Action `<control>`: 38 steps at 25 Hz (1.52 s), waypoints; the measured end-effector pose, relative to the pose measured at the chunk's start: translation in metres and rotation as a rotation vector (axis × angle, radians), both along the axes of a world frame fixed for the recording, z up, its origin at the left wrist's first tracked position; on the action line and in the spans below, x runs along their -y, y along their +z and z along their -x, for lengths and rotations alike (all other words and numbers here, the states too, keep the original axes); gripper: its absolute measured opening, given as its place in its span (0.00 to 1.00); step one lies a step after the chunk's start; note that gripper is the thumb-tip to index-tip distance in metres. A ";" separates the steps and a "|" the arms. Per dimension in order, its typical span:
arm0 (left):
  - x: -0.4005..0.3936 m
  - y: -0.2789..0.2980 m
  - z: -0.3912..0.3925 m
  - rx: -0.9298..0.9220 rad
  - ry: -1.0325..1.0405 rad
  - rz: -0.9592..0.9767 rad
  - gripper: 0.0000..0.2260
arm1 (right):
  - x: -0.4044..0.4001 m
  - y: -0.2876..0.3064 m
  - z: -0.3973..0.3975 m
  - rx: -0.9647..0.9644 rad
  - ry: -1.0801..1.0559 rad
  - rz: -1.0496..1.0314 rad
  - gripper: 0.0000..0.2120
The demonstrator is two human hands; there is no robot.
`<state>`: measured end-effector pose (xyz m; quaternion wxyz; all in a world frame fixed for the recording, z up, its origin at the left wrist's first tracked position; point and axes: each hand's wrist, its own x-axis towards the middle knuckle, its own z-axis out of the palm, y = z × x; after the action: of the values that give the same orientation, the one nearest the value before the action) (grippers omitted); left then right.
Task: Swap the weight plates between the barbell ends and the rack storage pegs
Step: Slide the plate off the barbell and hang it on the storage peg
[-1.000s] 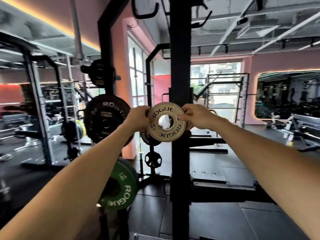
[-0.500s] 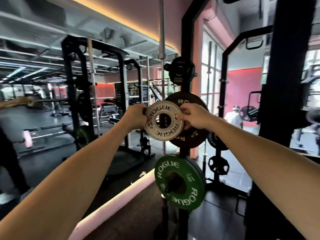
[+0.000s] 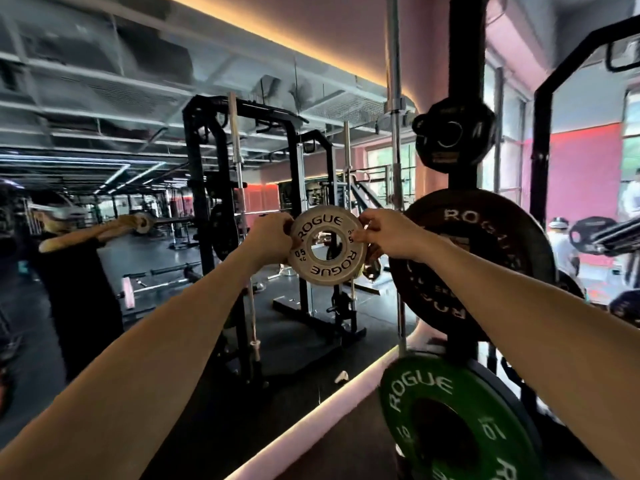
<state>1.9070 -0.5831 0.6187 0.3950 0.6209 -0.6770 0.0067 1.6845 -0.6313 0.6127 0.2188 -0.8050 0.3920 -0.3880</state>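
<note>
Gym mirror behind; centre frame, left hand (image 3: 273,237) and right hand (image 3: 388,237) fingers pinch opposite rims of white 0.5 kg Rogue plate (image 3: 327,244), left of rack-stored black plate (image 3: 485,258) and green 10 plate (image 3: 457,420).

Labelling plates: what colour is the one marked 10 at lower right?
Green plate with white lettering; head view.

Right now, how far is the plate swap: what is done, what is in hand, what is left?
Done: cannot tell; the green plate and the large black plate sit on the rack upright. In hand: the left hand and right hand hold the small white plate in the air. Left: seating it; no free peg or barbell end is in view.
</note>
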 end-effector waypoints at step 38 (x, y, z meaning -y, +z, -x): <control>0.305 0.088 0.107 -0.079 -0.945 0.119 0.07 | 0.109 0.084 0.068 0.032 -0.850 0.109 0.11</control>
<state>1.7999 -0.8886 0.7069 0.4152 0.2211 -0.8681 -0.1586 1.6162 -0.7399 0.6969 0.0025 -0.5763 0.6642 -0.4761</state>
